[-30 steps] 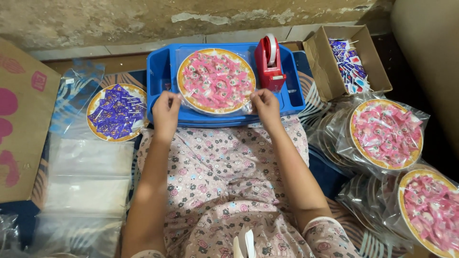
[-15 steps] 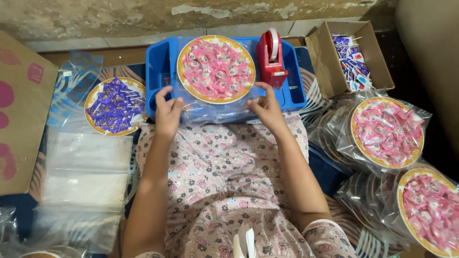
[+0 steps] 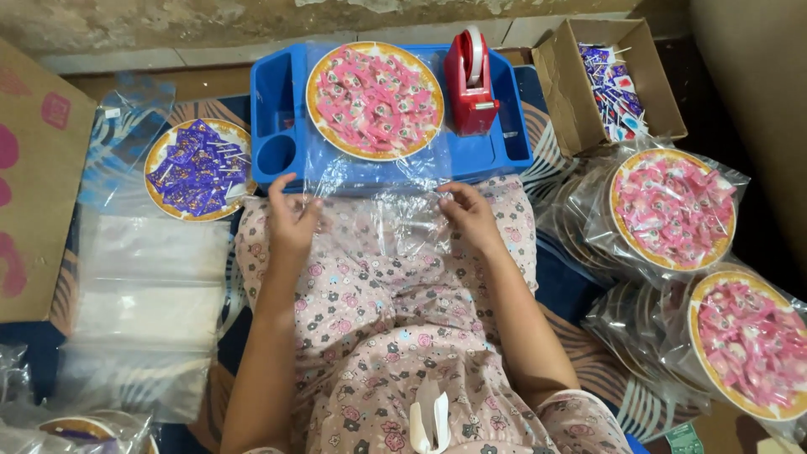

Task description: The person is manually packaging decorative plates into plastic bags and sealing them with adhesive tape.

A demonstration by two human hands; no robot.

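Observation:
A round plate of pink wrapped sweets (image 3: 375, 98) lies on a blue tray (image 3: 513, 126), inside a clear plastic bag (image 3: 382, 197) whose open end trails toward me over my lap. My left hand (image 3: 290, 220) pinches the bag's near left edge. My right hand (image 3: 469, 215) pinches its near right edge. The film is stretched flat between both hands. A red tape dispenser (image 3: 471, 71) stands on the tray just right of the plate.
A plate of purple wrapped sweets (image 3: 195, 168) sits left of the tray, above a pile of clear bags (image 3: 151, 294). A cardboard box (image 3: 580, 109) with small packets stands at the upper right. Bagged pink plates (image 3: 672, 210) are stacked at the right.
Both hands slid from the plate's sides toward my lap, drawing the bag's open end out flat. The plate now sits deeper in the bag.

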